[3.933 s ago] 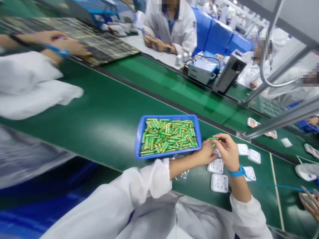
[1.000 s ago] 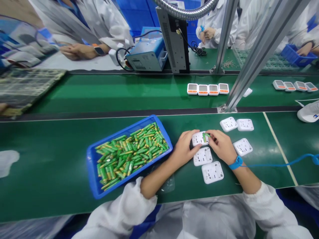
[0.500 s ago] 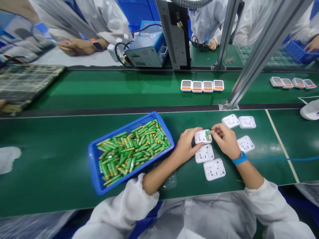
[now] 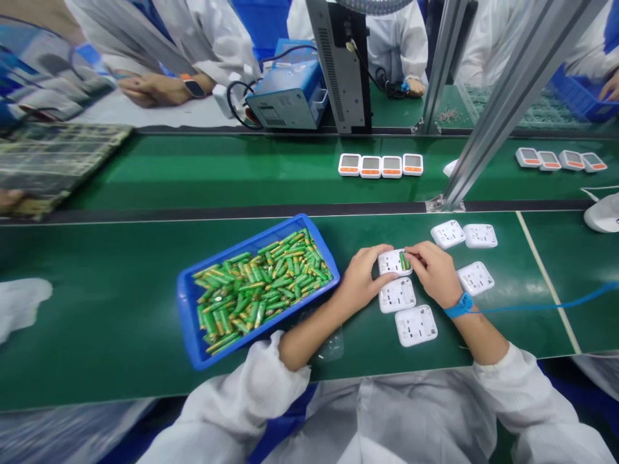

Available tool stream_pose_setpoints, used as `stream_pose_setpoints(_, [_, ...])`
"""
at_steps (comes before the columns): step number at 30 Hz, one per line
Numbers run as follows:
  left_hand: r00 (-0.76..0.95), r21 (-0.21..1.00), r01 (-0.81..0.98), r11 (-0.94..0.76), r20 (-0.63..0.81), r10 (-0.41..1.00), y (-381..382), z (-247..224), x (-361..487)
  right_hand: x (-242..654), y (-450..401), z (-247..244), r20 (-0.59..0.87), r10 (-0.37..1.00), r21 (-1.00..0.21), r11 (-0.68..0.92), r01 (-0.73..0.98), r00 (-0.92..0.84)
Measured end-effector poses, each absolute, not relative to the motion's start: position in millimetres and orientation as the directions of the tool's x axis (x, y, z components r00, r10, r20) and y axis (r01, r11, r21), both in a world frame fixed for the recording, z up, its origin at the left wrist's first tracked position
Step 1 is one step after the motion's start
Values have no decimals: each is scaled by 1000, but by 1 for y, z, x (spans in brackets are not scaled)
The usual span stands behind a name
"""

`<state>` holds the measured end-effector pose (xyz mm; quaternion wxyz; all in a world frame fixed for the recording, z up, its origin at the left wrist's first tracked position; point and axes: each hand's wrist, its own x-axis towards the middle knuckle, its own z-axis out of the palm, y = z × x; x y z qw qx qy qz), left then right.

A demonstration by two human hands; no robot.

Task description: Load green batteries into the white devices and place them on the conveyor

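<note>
My left hand [image 4: 363,274] is closed around the left side of a white device [image 4: 388,263], thumb at its lower edge and fingers at its upper edge. Green batteries sit side by side in the device's right part. My right hand [image 4: 433,270], a blue band on its wrist, pinches at the outer battery [image 4: 407,261], its fingertips partly covering it. Just below, another white device [image 4: 397,296] almost touches the held one, and a third white device [image 4: 416,326] lies nearer me. To the left stands a blue tray [image 4: 191,338] heaped with green batteries [image 4: 261,283].
Three white devices [image 4: 476,278] lie right of my right hand. Beyond the dark rail, several screened devices [image 4: 371,167] rest on a green belt [image 4: 232,171]. A metal post [image 4: 503,109] slants up there. A blue cord [image 4: 546,308] trails rightward from my wristband.
My right hand has moved slightly left, and the battery it pinched at the device's edge now lies in the device beside the other. The screened devices on the belt have shifted left.
</note>
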<state>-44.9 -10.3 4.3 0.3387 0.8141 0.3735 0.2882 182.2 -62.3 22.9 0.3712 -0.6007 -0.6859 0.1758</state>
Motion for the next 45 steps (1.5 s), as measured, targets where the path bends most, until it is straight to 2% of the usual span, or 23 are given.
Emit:
stream_pose_setpoints(6, [541,771,420,-478,210,814,-10,2,-44,180,-86,3,245,955,-472,266,840,-165])
stream_pose_setpoints(8, [547,765,420,-488,216,809,-9,1,-44,178,-92,-1,228,957,-455,268,849,-180])
stream_pose_setpoints(10, [554,759,411,-504,231,800,-8,0,-45,178,-94,-1,236,958,-503,261,824,-160])
stream_pose_setpoints(13, [584,749,361,-555,282,761,-6,0,-47,179,-90,4,254,967,-666,197,720,-29])
stream_pose_setpoints(17, [642,688,270,-673,392,659,-4,2,-47,180,-82,8,158,986,-802,94,590,57])
stream_pose_setpoints(21, [654,620,235,-749,469,593,-7,6,-44,186,-85,16,113,991,-856,64,513,64])
stream_pose_setpoints(25, [647,539,248,-805,527,552,-24,25,-47,217,-115,31,248,948,-791,78,606,201])
stream_pose_setpoints(27, [688,511,255,-821,500,525,-35,43,-55,248,-140,35,332,888,-718,18,696,319])
stream_pose_setpoints(30, [815,487,226,-844,380,438,-35,74,-67,311,-177,30,468,744,-561,-167,811,477])
stream_pose_setpoints(32, [874,460,220,-860,298,383,-14,92,-64,355,-197,22,549,669,-446,-272,853,500])
stream_pose_setpoints(35, [912,429,287,-857,150,381,46,103,-31,400,-217,5,580,670,-338,-320,885,464])
stream_pose_setpoints(37, [901,408,387,-826,22,433,93,102,7,406,-224,-5,567,690,-320,-317,893,449])
stream_pose_setpoints(39, [821,356,555,-752,-86,565,134,98,50,388,-228,-14,560,702,-335,-294,895,440])
stream_pose_setpoints(45, [641,256,750,-611,-48,766,190,85,129,288,-234,-33,529,752,-417,-174,892,394])
